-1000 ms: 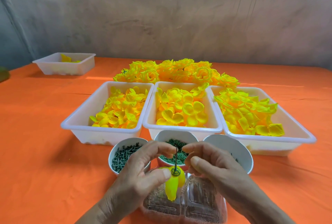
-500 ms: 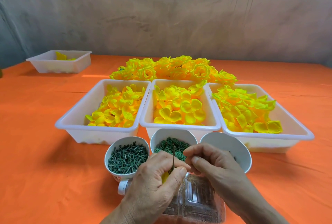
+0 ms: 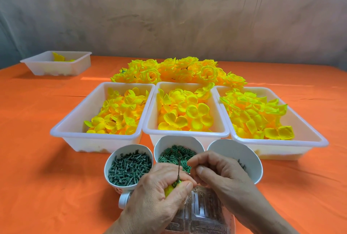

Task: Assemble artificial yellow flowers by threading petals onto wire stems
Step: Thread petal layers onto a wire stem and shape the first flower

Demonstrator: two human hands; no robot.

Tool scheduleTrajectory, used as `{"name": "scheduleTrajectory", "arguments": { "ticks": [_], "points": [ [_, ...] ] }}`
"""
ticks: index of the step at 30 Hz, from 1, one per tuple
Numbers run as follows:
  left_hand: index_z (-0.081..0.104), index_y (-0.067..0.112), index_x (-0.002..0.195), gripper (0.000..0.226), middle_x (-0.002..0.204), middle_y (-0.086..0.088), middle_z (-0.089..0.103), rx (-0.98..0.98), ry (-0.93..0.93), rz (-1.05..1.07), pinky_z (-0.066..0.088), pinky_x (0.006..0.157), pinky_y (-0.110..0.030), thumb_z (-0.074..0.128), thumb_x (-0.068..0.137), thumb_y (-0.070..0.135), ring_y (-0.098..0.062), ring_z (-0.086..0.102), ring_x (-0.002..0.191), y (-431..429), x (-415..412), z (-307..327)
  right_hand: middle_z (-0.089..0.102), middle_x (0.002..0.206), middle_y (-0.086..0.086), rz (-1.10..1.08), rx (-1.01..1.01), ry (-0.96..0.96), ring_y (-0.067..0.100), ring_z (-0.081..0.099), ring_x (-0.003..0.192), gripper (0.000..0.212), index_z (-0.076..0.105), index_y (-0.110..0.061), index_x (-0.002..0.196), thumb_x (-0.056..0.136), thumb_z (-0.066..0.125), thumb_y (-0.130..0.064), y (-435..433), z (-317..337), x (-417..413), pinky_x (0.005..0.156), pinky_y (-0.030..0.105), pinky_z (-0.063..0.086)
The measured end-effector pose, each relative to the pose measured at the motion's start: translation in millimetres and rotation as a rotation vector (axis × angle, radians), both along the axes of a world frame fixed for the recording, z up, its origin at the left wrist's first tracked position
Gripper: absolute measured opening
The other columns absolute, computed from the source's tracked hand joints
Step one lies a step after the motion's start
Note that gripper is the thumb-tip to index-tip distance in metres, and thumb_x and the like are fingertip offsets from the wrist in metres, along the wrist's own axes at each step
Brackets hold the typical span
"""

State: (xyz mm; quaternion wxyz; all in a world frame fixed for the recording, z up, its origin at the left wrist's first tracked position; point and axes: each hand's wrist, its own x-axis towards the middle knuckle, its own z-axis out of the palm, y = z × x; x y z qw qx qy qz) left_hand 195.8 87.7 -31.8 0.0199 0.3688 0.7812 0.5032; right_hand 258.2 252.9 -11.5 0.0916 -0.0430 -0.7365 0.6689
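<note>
Left hand (image 3: 159, 196), lower centre: fingers and thumb curled tight round a yellow petal (image 3: 169, 189), with the wire stem (image 3: 178, 170) standing upright out of the fist. Right hand (image 3: 221, 175) just beside it, fingertips bunched near the stem's top; cannot tell whether they pinch anything. Both hover over a clear plastic container (image 3: 202, 213) at the bottom edge.

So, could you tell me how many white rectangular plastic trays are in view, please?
4: left tray, middle tray and right tray side by side mid-table, plus a far-left tray apart. None seems hidden.
</note>
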Motion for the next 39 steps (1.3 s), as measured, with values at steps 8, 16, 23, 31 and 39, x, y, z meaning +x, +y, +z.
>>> {"name": "scheduleTrajectory", "arguments": {
  "ticks": [8,16,23,31,39],
  "points": [
    [0.052,0.056,0.119,0.073,0.12,0.027,0.06,-0.128,-0.218,-0.161,0.049,0.096,-0.029,0.084,0.053,0.056,0.003,0.059,0.113,-15,-7,22,0.066,0.068,0.005,-0.068,-0.018,-0.007,0.011,0.056,0.064,0.029,0.073,-0.017,0.09,0.09,0.054,0.005,-2,3,0,0.062,0.02,0.044],
    [0.07,0.038,0.099,0.035,0.099,0.015,0.062,-0.051,0.046,-0.059,0.042,0.083,-0.012,0.067,0.066,0.047,-0.008,0.06,0.098,-38,-19,31,0.069,0.074,0.009,-0.093,0.039,-0.015,0.019,0.064,0.07,0.033,0.073,-0.025,0.089,0.09,0.056,0.003,-2,-3,0,0.068,0.022,0.049],
    [0.072,0.043,0.094,0.029,0.086,0.015,0.066,-0.062,-0.074,-0.062,0.05,0.08,-0.021,0.068,0.066,0.048,-0.012,0.064,0.088,-35,-20,20,0.07,0.073,0.004,-0.102,0.13,0.006,0.012,0.064,0.07,0.035,0.073,-0.029,0.09,0.09,0.057,0.002,-3,-3,0,0.07,0.025,0.051],
    [0.067,0.05,0.102,0.034,0.089,0.015,0.063,-0.096,-0.118,-0.017,0.049,0.073,-0.024,0.054,0.071,0.052,-0.008,0.063,0.08,-35,-20,29,0.067,0.072,0.003,-0.046,0.42,0.018,0.021,0.058,0.061,0.024,0.062,-0.038,0.1,0.085,0.052,-0.022,-5,11,10,0.062,0.036,0.048],
    [0.066,0.054,0.089,0.024,0.086,0.005,0.071,-0.215,-0.435,0.045,0.05,0.056,-0.017,0.051,0.07,0.05,0.001,0.064,0.059,-15,-21,35,0.066,0.081,-0.014,0.132,0.485,-0.135,0.001,0.057,0.066,0.042,0.053,-0.042,0.112,0.075,0.062,-0.024,-11,19,13,0.064,0.019,0.045]
  ]
}}
